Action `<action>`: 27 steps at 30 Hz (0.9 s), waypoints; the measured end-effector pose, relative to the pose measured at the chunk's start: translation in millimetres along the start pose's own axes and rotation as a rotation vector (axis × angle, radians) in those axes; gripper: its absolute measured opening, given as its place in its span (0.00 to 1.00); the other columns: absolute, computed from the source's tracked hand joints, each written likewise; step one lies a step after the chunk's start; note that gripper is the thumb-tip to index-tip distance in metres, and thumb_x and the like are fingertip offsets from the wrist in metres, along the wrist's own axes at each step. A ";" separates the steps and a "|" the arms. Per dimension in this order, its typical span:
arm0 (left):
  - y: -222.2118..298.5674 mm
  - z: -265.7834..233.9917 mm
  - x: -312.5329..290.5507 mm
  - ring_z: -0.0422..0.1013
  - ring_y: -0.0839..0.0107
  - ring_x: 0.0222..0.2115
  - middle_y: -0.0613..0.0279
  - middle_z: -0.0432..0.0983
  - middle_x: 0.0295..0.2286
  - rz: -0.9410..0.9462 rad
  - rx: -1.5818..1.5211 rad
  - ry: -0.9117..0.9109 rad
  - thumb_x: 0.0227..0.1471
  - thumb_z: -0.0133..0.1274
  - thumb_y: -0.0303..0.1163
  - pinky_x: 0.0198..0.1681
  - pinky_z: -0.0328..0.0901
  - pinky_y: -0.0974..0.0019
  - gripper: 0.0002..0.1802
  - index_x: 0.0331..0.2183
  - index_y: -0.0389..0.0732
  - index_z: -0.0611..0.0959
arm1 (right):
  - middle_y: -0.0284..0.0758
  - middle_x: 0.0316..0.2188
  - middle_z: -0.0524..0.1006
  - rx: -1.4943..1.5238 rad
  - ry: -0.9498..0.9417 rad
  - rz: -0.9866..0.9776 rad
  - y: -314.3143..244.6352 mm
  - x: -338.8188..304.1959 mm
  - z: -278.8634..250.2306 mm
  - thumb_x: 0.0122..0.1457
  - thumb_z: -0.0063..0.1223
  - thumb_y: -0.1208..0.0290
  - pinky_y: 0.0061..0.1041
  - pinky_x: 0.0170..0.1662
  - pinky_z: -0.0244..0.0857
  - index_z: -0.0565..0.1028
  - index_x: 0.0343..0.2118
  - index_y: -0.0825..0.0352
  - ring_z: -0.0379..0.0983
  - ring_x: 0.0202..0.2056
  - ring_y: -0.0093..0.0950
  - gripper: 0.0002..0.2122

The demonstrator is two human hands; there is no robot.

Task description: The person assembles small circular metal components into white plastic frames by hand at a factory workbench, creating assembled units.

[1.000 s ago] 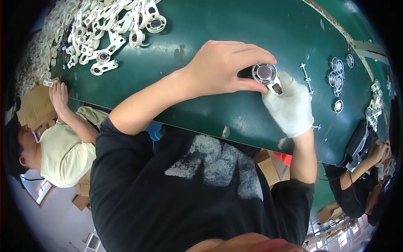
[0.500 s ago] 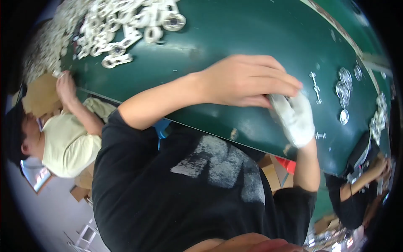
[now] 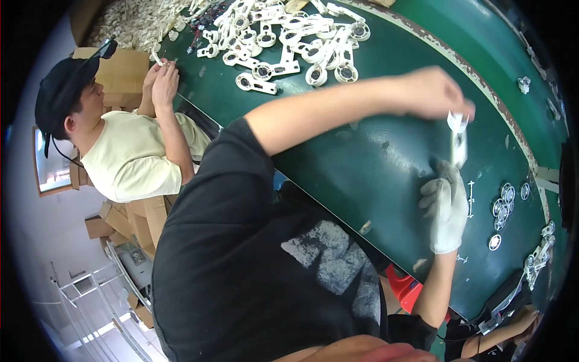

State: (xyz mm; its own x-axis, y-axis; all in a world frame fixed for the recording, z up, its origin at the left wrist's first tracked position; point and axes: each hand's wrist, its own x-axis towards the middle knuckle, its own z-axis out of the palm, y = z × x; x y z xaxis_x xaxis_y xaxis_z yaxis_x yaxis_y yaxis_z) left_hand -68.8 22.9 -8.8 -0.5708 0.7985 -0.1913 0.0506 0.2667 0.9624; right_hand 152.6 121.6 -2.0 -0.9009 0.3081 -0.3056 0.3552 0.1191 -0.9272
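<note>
My right hand (image 3: 447,211), in a white glove, grips the lower end of a white plastic part with a long handle and a round ring-like end (image 3: 459,148). The part points away from me above the green table. My bare left hand (image 3: 431,93) is at the round end with its fingers curled and pinched; motion blurs them, and whatever they hold is hidden. Right of the glove lie a thin white strip-like piece (image 3: 471,199) and several silvery round rings (image 3: 503,208).
A heap of similar white parts (image 3: 286,54) covers the far left of the green table (image 3: 374,175). Small pale pieces (image 3: 132,24) are piled beyond. A co-worker in a cap (image 3: 120,139) sits at left; another person's arm (image 3: 503,335) shows at lower right. A red stool (image 3: 404,289) stands below the edge.
My view has turned, so the table things appear lower and further right. My hands, close together before, are now further apart, with the white part showing between them.
</note>
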 end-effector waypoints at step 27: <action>39.9 75.2 -10.3 0.74 0.53 0.45 0.54 0.77 0.45 1.093 0.805 -0.026 0.39 0.62 0.14 0.48 0.71 0.59 0.35 0.52 0.44 0.82 | 0.34 0.36 0.79 0.141 0.049 -0.063 6.3 16.8 -53.1 0.62 0.58 0.53 0.24 0.37 0.70 0.75 0.49 0.67 0.76 0.33 0.24 0.22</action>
State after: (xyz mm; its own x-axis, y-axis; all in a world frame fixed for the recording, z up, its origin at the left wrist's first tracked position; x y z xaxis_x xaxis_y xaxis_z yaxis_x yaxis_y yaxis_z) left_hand 0.7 65.9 17.1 0.0843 0.8106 0.5795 0.9300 -0.2728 0.2464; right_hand 153.0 177.6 -1.4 -0.9060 0.3499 -0.2383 0.2570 0.0072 -0.9664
